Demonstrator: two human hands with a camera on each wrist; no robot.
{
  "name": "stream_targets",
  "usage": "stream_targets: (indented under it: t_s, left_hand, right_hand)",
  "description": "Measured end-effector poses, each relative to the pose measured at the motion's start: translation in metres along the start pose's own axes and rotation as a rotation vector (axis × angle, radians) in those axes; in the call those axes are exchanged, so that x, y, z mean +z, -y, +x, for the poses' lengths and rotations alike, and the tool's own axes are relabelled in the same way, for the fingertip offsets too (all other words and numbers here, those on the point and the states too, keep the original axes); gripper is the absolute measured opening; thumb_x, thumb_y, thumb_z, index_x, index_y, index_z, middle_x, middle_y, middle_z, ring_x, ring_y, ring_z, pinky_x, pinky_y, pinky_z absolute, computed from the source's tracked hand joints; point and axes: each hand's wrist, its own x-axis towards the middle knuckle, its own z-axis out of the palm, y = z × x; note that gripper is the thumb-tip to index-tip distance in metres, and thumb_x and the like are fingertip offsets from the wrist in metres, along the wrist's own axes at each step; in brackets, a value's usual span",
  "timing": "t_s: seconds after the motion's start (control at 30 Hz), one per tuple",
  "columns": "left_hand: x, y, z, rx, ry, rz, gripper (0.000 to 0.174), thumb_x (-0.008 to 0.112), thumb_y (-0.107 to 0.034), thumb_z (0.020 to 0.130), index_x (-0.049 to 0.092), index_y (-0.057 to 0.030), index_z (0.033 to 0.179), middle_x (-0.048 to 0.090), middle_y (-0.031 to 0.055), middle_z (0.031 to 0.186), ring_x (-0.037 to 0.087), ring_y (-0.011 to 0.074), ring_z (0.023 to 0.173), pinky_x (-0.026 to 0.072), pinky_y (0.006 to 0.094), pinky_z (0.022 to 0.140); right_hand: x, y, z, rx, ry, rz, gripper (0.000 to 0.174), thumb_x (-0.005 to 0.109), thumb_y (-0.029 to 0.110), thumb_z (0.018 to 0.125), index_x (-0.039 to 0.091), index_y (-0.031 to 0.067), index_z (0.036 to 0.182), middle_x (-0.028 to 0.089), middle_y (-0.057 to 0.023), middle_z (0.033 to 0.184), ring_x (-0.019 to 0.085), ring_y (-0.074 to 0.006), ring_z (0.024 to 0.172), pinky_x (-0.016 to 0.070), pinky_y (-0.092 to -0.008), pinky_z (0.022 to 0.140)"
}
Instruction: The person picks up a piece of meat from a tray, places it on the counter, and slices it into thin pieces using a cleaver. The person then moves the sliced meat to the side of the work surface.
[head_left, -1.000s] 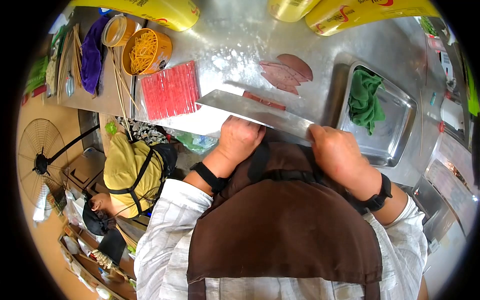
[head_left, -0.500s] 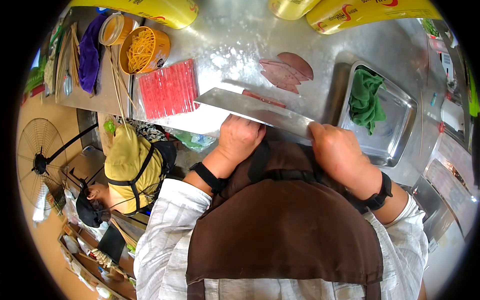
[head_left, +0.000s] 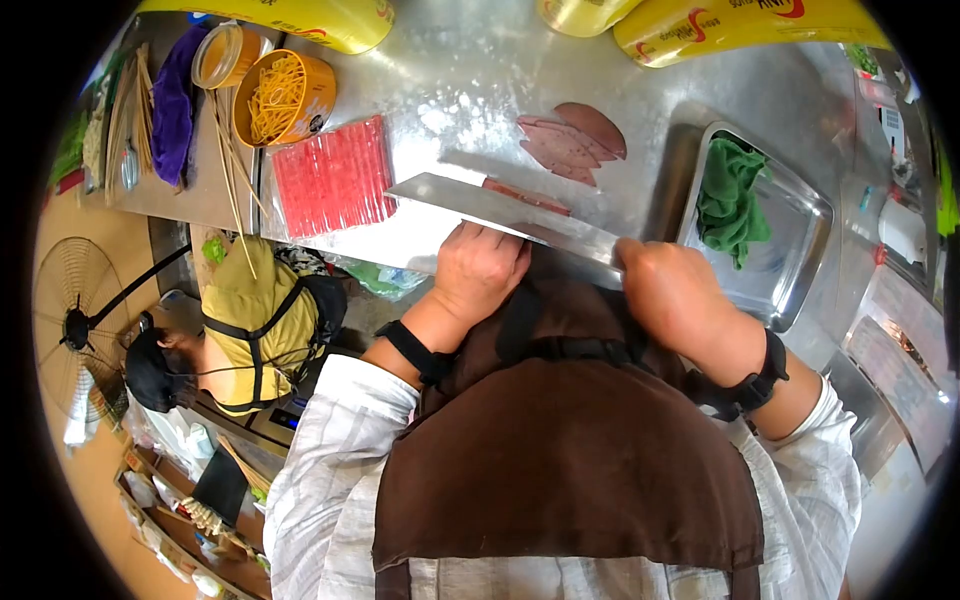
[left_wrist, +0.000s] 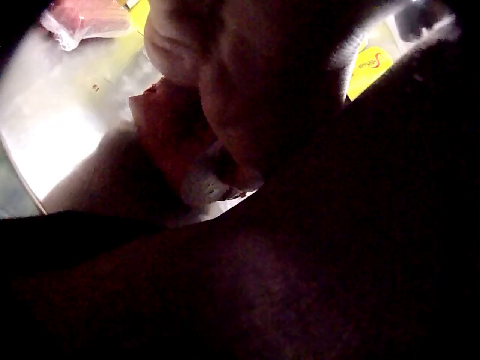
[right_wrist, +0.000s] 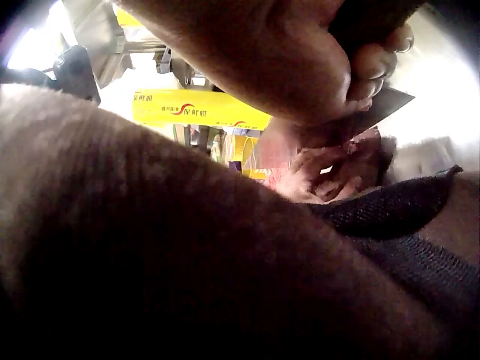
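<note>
My right hand (head_left: 675, 295) grips a broad cleaver (head_left: 520, 222) by its handle end. The blade slants across the front of the steel table, its far end pointing left. My left hand (head_left: 482, 268) sits with curled fingers just on the near side of the blade, holding a reddish-brown ham sausage (left_wrist: 169, 124), dim in the left wrist view. Part of that sausage shows past the blade as a narrow strip (head_left: 527, 195). Beyond it several thin pink ham slices (head_left: 570, 145) overlap on the steel. In the right wrist view, the cleaver blade (right_wrist: 382, 111) projects below curled fingers.
Left on the table lies a wrapped pack of red sticks (head_left: 333, 178), near a yellow tub of shreds (head_left: 315, 95) and skewers. A steel tray (head_left: 795, 270) with a green cloth (head_left: 733, 200) stands right. Yellow cling film boxes (head_left: 740, 30) line the back. Another person (head_left: 255, 320) is at left.
Both hands and the cleaver stay almost in place, the blade shifting only slightly left. The other person's head has moved up and left in the head view.
</note>
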Motion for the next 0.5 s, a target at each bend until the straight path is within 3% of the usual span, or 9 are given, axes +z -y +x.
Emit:
stream_targets:
  t_s: [0.07,0.27,0.43,0.5]
  left_hand:
    - [-0.003,-0.001,0.000,-0.021,0.032,-0.002,0.021,0.074,-0.011,0.068,0.070,-0.0031,0.087,0.067,0.0153,0.102,0.065,0.0321,0.090,0.0546,0.0399,0.079]
    - [-0.001,0.004,-0.003,-0.041,0.092,-0.034,0.023,0.074,-0.013,0.069,0.070,-0.0024,0.089,0.066,0.0168,0.109,0.064,0.0330,0.099,0.0557,0.0384,0.080]
    - [0.000,0.006,0.000,0.002,0.028,-0.007,0.022,0.073,-0.013,0.070,0.070,-0.0027,0.089,0.066,0.0135,0.102,0.064,0.0323,0.096,0.0561,0.0379,0.080]
    - [0.000,0.008,0.000,0.013,0.023,-0.015,0.020,0.073,-0.013,0.071,0.070,-0.0030,0.088,0.066,0.0122,0.098,0.064,0.0317,0.095,0.0561,0.0378,0.079]
  right_hand:
    - [-0.003,0.000,0.005,0.009,0.038,-0.003,0.010,0.055,0.005,0.081,0.062,-0.0023,0.083,0.066,-0.0243,0.074,0.066,-0.0418,0.072,0.0538,-0.0484,0.065]
    - [-0.010,0.007,0.017,0.081,0.170,-0.030,0.013,0.055,0.005,0.080,0.064,-0.0010,0.087,0.067,-0.0244,0.077,0.066,-0.0419,0.074,0.0539,-0.0484,0.067]
    - [-0.008,0.007,0.025,0.098,0.223,-0.045,0.016,0.054,0.004,0.079,0.063,0.0001,0.091,0.065,-0.0238,0.075,0.065,-0.0423,0.073,0.0524,-0.0495,0.067]
    - [-0.009,0.010,0.028,0.115,0.229,-0.054,0.014,0.054,0.007,0.081,0.065,-0.0008,0.086,0.067,-0.0238,0.078,0.067,-0.0408,0.075,0.0545,-0.0478,0.068]
